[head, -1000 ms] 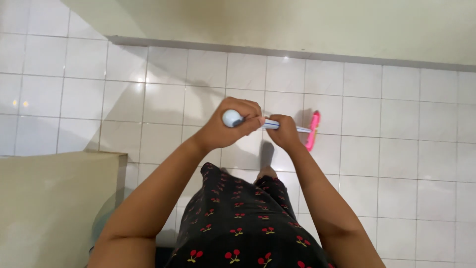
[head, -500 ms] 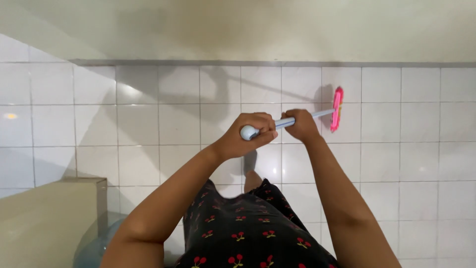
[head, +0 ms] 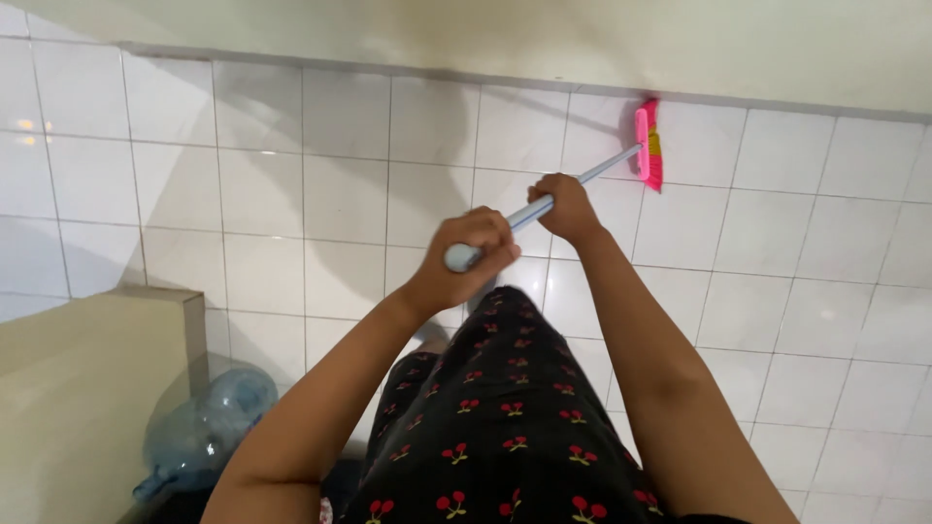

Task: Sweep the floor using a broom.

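Two hands on one broom handle (head: pixel 573 187), head view. Left hand (head: pixel 473 254) clamped round handle's top end; right hand (head: pixel 565 207) gripped lower down, apart from left. Pink broom head (head: pixel 648 146) on white tiled floor (head: pixel 291 194), touching wall base (head: pixel 485 82). Likely good form: bristles flat, strokes along wall edge, steady pull toward body. Water jug (head: pixel 199 437) beside low ledge (head: pixel 78 388), well apart.

water jug (head: pixel 199 437) half behind ledge (head: pixel 87 388), handle (head: pixel 524 213) covered inside hands
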